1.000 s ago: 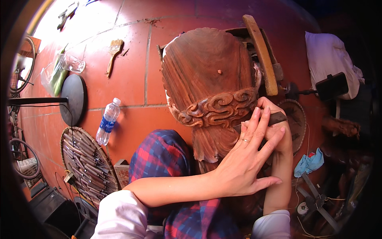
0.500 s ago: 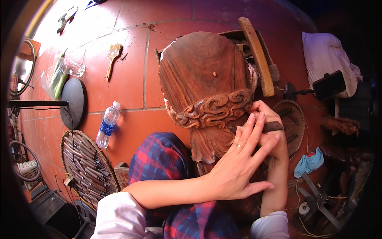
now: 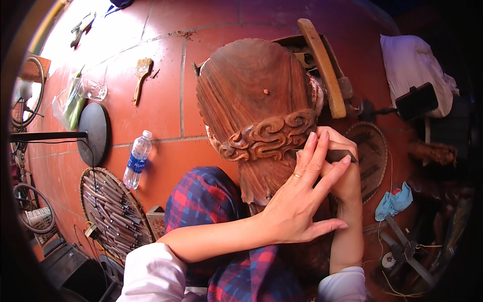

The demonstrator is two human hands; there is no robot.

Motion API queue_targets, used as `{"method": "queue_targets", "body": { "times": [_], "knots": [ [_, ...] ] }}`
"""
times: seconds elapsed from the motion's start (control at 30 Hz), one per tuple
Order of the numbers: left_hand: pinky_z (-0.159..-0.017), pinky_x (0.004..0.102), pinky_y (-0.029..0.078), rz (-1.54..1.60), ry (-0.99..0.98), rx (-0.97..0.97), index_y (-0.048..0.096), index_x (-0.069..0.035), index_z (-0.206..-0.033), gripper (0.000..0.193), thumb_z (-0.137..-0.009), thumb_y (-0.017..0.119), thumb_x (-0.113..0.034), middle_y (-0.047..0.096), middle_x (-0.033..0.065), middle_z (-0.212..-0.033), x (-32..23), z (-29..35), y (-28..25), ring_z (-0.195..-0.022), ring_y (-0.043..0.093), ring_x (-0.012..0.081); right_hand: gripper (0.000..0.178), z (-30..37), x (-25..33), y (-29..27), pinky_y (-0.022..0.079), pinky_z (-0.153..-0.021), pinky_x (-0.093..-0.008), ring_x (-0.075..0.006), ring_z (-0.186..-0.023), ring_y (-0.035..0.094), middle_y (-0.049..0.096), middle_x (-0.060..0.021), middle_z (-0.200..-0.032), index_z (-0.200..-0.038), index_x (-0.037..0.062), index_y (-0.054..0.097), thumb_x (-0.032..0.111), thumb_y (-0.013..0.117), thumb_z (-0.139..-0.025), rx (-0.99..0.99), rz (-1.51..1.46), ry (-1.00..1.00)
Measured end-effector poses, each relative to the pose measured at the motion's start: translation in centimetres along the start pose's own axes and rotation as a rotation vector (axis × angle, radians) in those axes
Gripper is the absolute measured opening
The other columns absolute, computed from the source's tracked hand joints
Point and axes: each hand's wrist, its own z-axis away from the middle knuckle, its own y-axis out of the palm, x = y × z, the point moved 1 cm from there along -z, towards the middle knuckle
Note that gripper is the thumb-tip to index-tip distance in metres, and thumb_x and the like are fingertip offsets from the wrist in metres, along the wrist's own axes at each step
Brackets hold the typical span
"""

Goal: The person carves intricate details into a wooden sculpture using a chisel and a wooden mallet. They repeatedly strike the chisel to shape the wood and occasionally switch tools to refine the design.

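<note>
Brown carving [image 3: 256, 83], four o'clock: your spread left hand [image 3: 298, 201] overlaps your right hand [image 3: 348, 176], clamped on a dark tool [image 3: 339, 154], likely for control.

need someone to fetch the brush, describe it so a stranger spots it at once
Find the big reddish-brown carved wooden piece near the picture's centre. On the red tiled floor to its left, beyond the clear plastic bottle with a blue label, lies a flat wooden-handled brush. Its broad, pale bristles set it apart from the see-through bottle.
</note>
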Motion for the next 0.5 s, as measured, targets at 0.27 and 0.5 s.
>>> {"method": "queue_targets", "body": {
  "times": [0.27,0.5],
  "knots": [
    [-0.114,0.056,0.017,0.026,0.033,-0.086,0.031,-0.004,-0.148,0.098,-0.074,0.079,-0.048,0.004,0.0368,-0.153,0.2,0.8,0.7,-0.142,0.004,0.0544,0.019,-0.3,0.4,-0.3,0.048,-0.068,-0.0314,-0.0222,-0.08,0.062,0.063,-0.0152,-0.096,-0.088,-0.0041,0.067,0.004,0.07,-0.071,0.081,-0.005,0.049],
    [-0.114,0.0565,0.016,0.027,0.014,-0.002,0.03,-0.004,-0.148,0.097,-0.075,0.078,-0.046,0.001,0.0377,-0.153,-0.8,1.8,1.1,-0.141,0.003,0.0559,0.019,-0.3,0.5,-1.2,0.048,-0.069,-0.0313,-0.0215,-0.083,0.061,0.061,-0.0154,-0.097,-0.089,-0.0054,0.065,0.002,0.065,-0.071,0.176,0.049,-0.051]
  ]
}}
